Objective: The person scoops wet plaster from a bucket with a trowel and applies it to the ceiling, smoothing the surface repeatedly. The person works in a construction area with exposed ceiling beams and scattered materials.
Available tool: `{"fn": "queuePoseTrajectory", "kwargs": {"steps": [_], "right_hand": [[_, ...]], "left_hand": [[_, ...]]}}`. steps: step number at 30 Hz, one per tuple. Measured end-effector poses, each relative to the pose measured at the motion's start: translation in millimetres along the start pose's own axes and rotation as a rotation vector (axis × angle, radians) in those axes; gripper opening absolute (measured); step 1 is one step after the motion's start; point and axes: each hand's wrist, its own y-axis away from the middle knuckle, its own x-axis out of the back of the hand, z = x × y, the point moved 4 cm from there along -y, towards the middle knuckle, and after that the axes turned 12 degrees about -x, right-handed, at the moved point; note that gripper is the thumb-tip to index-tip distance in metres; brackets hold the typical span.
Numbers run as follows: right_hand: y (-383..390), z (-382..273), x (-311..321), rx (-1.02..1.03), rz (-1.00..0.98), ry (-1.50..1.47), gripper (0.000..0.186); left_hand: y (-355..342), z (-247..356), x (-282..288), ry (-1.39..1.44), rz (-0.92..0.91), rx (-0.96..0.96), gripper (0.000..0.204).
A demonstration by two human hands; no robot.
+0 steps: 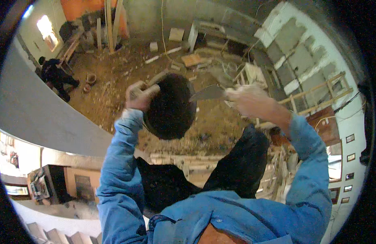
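My left hand (pixel 140 94) grips the rim of a round black pan (pixel 170 106) and holds it up in front of me. My right hand (pixel 247 99) is closed on the handle of a flat metal trowel (pixel 207 93); the blade points left and its tip reaches the pan's right edge. Both sleeves are blue. My dark trouser legs (pixel 236 162) show below the pan, high above a dirt floor.
A grey plastered wall (pixel 41 114) curves down the left. A block wall (pixel 297 53) with a wooden ladder (pixel 318 95) stands at right. Below lies a rubble-strewn dirt floor (pixel 127 73) with planks and bricks. Another person (pixel 55 77) in dark clothes crouches at upper left by small pans.
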Motion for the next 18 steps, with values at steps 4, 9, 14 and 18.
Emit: {"fn": "queuePoseTrajectory", "kwargs": {"steps": [4,9,14,18], "right_hand": [[-34,-69,-47,0.206,0.063,-0.05,0.024],[-54,-117,-56,0.206,0.05,-0.054,0.022],[-52,-109,-50,0.248,0.047,-0.038,0.026],[-56,-104,-45,0.187,0.096,0.027,0.023]], "left_hand": [[-3,29,16,0.12,-0.008,0.249,0.035],[-6,34,12,0.083,0.052,0.246,0.037],[-3,23,18,0.0,0.065,0.266,0.038],[-4,33,18,-0.062,0.075,0.23,0.039]]}}
